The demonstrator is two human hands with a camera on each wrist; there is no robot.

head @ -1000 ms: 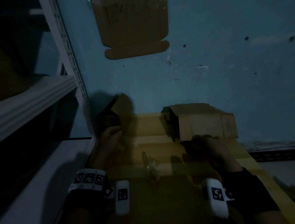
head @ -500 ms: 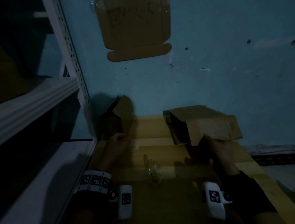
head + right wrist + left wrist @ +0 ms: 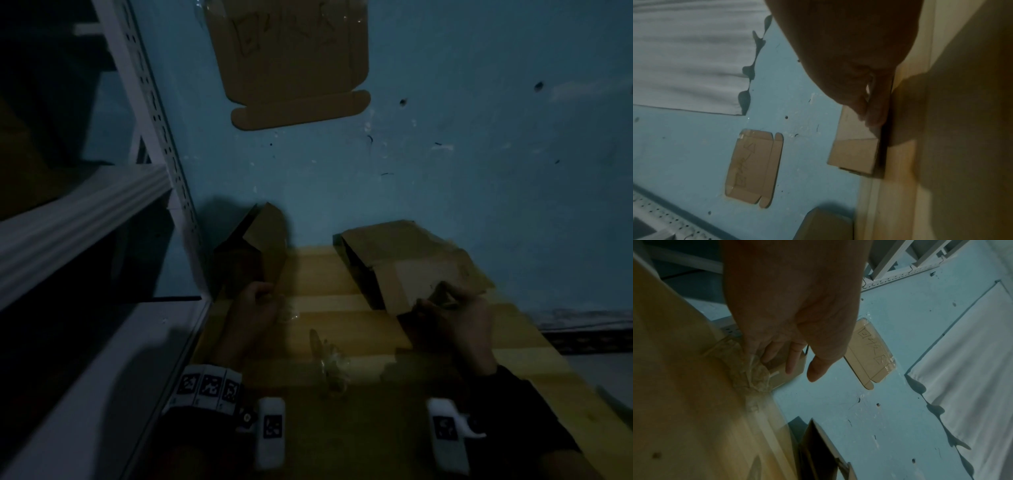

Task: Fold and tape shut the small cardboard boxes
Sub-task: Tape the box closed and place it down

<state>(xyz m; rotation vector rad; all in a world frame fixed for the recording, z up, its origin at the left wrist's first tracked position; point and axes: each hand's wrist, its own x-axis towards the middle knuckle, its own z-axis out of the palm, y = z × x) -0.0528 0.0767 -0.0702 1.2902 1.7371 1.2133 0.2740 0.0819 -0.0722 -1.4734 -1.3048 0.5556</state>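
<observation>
My right hand (image 3: 455, 318) pinches the near edge of the small cardboard box (image 3: 421, 263): thumb on top, fingers (image 3: 875, 113) curled under, per right wrist view. The box is plain brown corrugated, tipped up off the counter (image 3: 329, 301), its open dark end facing left. It sits at the counter's back right, near the blue wall (image 3: 445, 154).

My left hand (image 3: 255, 305) rests on the counter at the base of a second cardboard box (image 3: 246, 260), which stands in the back left corner against the white shelf upright (image 3: 154, 113), with one flap raised to a point. In the left wrist view the fingers (image 3: 791, 360) lie loosely straight against the box face, thumb free, not gripping anything. A crumpled wad of clear tape (image 3: 750, 369) is on the counter touching the heel of that hand. From the head view I can barely make that wad out; it's too dim.

The counter is pale wood in planks, smooth. A second crumpled piece of clear film (image 3: 330, 363) lies midway between my wrists, seen only in the head view.

A flattened box blank (image 3: 291, 61) is taped flat on the wall with glossy clear tape and has handwriting on it. The wrist views show the writing more sharply, but I can't read it. The wrist views also show white cloth (image 3: 966, 369) hanging on the wall, outside the head frame.
</observation>
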